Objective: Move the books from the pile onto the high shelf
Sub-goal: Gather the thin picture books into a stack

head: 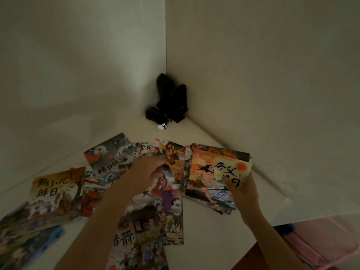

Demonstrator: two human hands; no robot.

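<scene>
Several thin picture books lie spread over the white shelf [204,221] in a dim corner. My right hand [243,189] grips the near right edge of a stack of books [209,179] whose top cover shows a running figure and a red sun. My left hand [151,164] reaches forward with curled fingers on a book [167,195] in the middle of the spread; its fingertips are hidden. More books lie to the left, one with a yellow cover [56,191] and one with waves [109,156].
A black pouch with a white tag [171,102] sits in the far corner where the two white walls meet. Pink fabric [321,240] shows below the shelf edge at the lower right. A blue-edged book [33,244] lies at the near left.
</scene>
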